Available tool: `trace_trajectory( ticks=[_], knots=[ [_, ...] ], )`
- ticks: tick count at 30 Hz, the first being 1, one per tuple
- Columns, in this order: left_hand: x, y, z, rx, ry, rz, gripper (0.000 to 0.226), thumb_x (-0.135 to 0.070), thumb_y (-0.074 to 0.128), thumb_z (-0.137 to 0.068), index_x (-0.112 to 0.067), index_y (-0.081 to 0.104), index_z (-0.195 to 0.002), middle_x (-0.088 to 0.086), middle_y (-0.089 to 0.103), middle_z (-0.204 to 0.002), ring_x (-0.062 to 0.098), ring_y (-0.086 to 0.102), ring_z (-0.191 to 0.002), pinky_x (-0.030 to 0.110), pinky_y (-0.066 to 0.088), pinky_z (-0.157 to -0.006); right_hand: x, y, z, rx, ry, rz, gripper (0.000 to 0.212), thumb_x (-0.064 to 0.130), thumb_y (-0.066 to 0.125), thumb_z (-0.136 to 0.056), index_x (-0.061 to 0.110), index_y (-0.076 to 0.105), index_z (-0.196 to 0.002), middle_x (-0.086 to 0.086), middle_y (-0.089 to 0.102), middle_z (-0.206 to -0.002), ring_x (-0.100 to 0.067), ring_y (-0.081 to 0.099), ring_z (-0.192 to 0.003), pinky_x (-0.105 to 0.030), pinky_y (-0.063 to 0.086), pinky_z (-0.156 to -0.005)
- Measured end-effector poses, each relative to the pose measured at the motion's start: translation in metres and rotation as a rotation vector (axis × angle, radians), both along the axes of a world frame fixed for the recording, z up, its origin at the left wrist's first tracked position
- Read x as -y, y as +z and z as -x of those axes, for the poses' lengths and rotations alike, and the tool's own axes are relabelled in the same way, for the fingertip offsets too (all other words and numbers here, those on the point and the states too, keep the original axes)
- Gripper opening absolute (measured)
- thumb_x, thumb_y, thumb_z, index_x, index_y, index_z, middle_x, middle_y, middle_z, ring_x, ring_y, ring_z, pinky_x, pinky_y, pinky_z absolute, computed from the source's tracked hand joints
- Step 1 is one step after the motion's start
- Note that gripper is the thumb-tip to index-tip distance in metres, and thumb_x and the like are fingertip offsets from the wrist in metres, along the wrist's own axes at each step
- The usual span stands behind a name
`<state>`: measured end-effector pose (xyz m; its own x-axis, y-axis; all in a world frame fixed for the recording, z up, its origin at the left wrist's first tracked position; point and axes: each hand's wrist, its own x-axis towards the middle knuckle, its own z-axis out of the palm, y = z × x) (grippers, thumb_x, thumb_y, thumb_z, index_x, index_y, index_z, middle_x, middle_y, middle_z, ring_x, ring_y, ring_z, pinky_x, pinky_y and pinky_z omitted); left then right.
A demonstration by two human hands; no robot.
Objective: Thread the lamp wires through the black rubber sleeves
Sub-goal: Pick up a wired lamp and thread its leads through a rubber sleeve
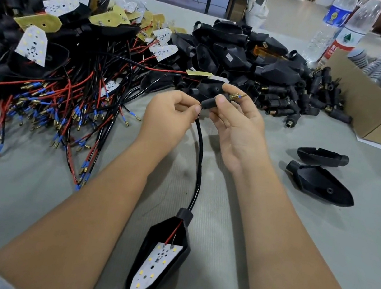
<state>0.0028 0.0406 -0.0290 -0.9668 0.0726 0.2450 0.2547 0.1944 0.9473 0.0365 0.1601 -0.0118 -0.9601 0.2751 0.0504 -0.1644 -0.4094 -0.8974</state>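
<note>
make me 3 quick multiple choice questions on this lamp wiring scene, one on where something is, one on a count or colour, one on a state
1. Where does the lamp housing with the LED board lie?
A. near the person, between the forearms
B. in the cardboard box
C. on the wire pile

2. How many empty black housings lie apart on the right?
A. two
B. five
C. none

3. What is the right hand doing?
A. lying flat on the table
B. gripping the rubber sleeve
C. holding a bottle

Answers: 1 A, it lies low between the arms. 2 A, two lie side by side. 3 B, fingers curl round the sleeve while the left hand pinches the black cable.
</note>
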Motion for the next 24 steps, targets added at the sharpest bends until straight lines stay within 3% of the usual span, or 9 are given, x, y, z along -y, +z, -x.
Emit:
trace_trajectory(
  ticks=[3,6,17,21,24],
  knots=[
    [0.0001,-0.0019,0.0013,0.014,0.009,0.014,0.014,-0.017,0.067,-0.090,-0.025,0.069,-0.078,0.006,0.069,-0.072,0.016,0.063,-0.068,0.049,0.057,-0.079,-0.0021,-0.0007,0.0010,0.025,-0.025,0.004,0.016,-0.004,0.057,-0.093,0.010,0.060,-0.099,-0.014,0.059,-0.094,-0.024,0.058,-0.092,-0.026,0.051,-0.079],
    [0.0007,-0.0020,0.0010,0.009,0.013,0.020,0.017,-0.018,0.066,-0.090,-0.025,0.069,-0.075,0.000,0.066,-0.065,0.013,0.061,-0.063,0.047,0.058,-0.076,-0.0033,-0.0014,0.0013,0.044,-0.015,-0.012,0.012,-0.002,0.056,-0.095,0.008,0.060,-0.098,-0.013,0.061,-0.096,-0.024,0.059,-0.092,-0.030,0.051,-0.086],
    [-0.0019,-0.0017,-0.0027,-0.137,0.011,0.113,0.014,-0.008,0.063,-0.090,-0.016,0.068,-0.080,-0.011,0.061,-0.063,-0.001,0.052,-0.055,0.021,0.045,-0.063,-0.0031,-0.0041,0.0015,0.042,-0.043,-0.180,0.010,0.004,0.058,-0.096,0.010,0.062,-0.089,-0.013,0.060,-0.090,-0.021,0.057,-0.085,-0.026,0.049,-0.076],
    [-0.0016,-0.0009,-0.0034,-0.117,-0.001,0.091,0.017,-0.007,0.063,-0.090,-0.020,0.068,-0.079,-0.008,0.063,-0.065,0.004,0.057,-0.059,0.030,0.053,-0.066,-0.0028,-0.0037,0.0016,0.033,-0.049,-0.176,0.011,0.004,0.059,-0.095,0.011,0.063,-0.087,-0.009,0.058,-0.083,-0.019,0.055,-0.082,-0.025,0.048,-0.075],
    [-0.0027,0.0011,-0.0048,-0.097,-0.009,0.031,0.018,-0.006,0.062,-0.091,-0.020,0.068,-0.082,-0.001,0.067,-0.072,0.015,0.063,-0.069,0.041,0.058,-0.076,-0.0039,-0.0023,0.0024,0.049,-0.036,-0.129,0.005,0.005,0.057,-0.097,0.007,0.061,-0.096,-0.016,0.060,-0.096,-0.022,0.057,-0.088,-0.026,0.050,-0.078]
  ],
)
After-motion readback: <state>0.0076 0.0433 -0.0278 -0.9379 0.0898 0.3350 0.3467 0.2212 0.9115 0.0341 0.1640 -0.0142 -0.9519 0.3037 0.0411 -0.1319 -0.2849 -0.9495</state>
